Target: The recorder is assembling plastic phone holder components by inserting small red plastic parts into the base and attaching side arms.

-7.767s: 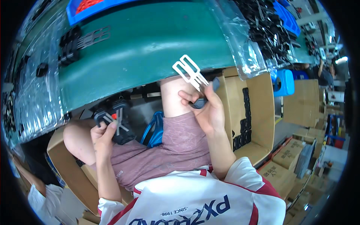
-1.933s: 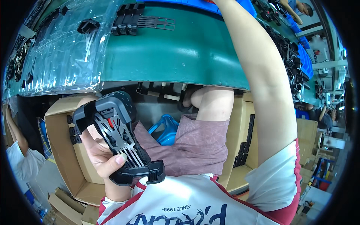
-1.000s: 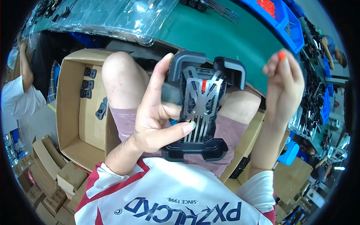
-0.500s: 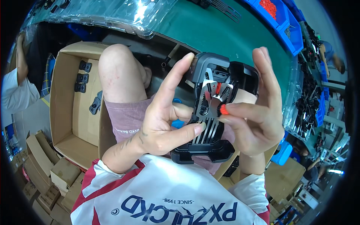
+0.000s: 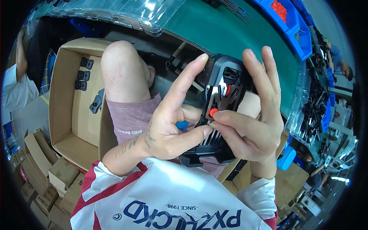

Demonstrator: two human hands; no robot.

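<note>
Above my lap I hold a black plastic clamp-like holder (image 5: 226, 63) with bare metal plates and slots in its exposed middle. My left hand (image 5: 165, 132) grips it from the left, index finger up along its top corner and thumb across the lower plate. Between the thumb and index finger of my right hand (image 5: 258, 132) is a small red toothed gear (image 5: 213, 112), over the metal plates; whether it is seated there I cannot tell. The other right fingers stretch upward beside the holder. A second red bit (image 5: 229, 90) shows higher up inside it.
A green worktop (image 5: 203, 36) runs beyond my knees, with clear plastic trays (image 5: 126, 19) at left and blue bins (image 5: 303, 42) at right, one with red parts (image 5: 278, 10). An open cardboard box (image 5: 57, 122) with black parts (image 5: 81, 74) stands left. Another person (image 5: 15, 86) sits farther left.
My right hand has moved left, bringing the red gear from the holder's right side onto the metal plates. The holder has shifted slightly right and turned a little.
</note>
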